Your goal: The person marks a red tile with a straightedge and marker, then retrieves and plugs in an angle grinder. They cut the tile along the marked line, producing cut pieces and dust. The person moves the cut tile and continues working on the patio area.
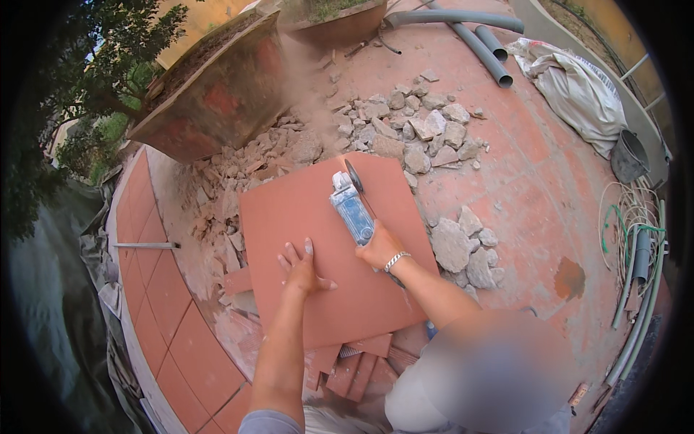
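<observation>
forearms [283, 347], left hand [303, 273] splayed on red tile [332, 242], right hand [382, 249] around blue grinder [353, 215], rubble [423, 130] and planter [224, 98] beyond

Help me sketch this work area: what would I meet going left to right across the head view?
Dark sheet → gray bar → left hand → grinder → gray pipes → white sack → bucket.

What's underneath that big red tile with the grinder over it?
Several red pieces stick out past the near edge of the big tile, and another red piece pokes out at its left. Whatever lies under its middle is covered.
</observation>
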{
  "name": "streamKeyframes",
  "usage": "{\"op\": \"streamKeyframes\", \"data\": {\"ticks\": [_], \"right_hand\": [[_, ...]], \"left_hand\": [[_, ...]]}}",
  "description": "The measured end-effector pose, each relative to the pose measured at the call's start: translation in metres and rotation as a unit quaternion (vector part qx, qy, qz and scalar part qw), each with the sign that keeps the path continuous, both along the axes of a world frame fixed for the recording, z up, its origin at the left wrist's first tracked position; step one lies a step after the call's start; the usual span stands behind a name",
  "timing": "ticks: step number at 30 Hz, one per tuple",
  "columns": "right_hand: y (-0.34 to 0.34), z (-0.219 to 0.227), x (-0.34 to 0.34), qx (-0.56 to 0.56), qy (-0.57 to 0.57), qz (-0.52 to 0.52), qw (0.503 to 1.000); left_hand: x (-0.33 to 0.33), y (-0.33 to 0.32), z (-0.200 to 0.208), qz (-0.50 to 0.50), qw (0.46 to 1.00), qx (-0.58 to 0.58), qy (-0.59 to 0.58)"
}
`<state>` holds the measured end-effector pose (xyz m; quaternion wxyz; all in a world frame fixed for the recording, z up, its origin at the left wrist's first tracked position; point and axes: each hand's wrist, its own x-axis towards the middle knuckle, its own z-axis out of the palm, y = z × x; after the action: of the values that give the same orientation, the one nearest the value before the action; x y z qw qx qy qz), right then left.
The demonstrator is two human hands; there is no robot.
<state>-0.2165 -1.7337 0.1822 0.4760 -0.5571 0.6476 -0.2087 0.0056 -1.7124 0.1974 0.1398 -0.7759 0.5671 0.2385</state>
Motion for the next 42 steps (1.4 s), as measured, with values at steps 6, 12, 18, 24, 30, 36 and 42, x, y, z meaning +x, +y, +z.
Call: {"op": "streamKeyframes", "data": {"ticks": [6, 12, 18, 24, 30, 36, 42], "right_hand": [[-0.027, 0.002, 0.008, -0.030, 0.011, 0.000, 0.999], [-0.056, -0.001, 0.017, -0.039, 0.010, 0.006, 0.999], [-0.075, -0.005, 0.025, -0.057, 0.022, -0.002, 0.998], [-0.085, -0.004, 0.028, -0.058, 0.025, 0.001, 0.998], [-0.088, 0.003, 0.029, -0.051, 0.036, 0.006, 0.998], [-0.089, 0.003, 0.030, -0.051, 0.041, 0.009, 0.998], [-0.091, 0.001, 0.032, -0.063, 0.042, 0.003, 0.997]], "left_hand": [[0.001, -0.001, -0.004, 0.003, 1.000, 0.000, 0.001], [0.001, -0.003, -0.006, 0.005, 1.000, 0.000, -0.001], [0.000, 0.000, -0.005, 0.001, 1.000, -0.008, -0.007], [0.000, -0.001, -0.005, 0.006, 1.000, -0.006, 0.003], [-0.001, -0.002, -0.004, 0.007, 1.000, -0.004, -0.005], [0.000, -0.002, -0.005, 0.006, 1.000, -0.003, -0.002], [0.002, 0.000, -0.002, -0.015, 1.000, -0.014, 0.000]]}}
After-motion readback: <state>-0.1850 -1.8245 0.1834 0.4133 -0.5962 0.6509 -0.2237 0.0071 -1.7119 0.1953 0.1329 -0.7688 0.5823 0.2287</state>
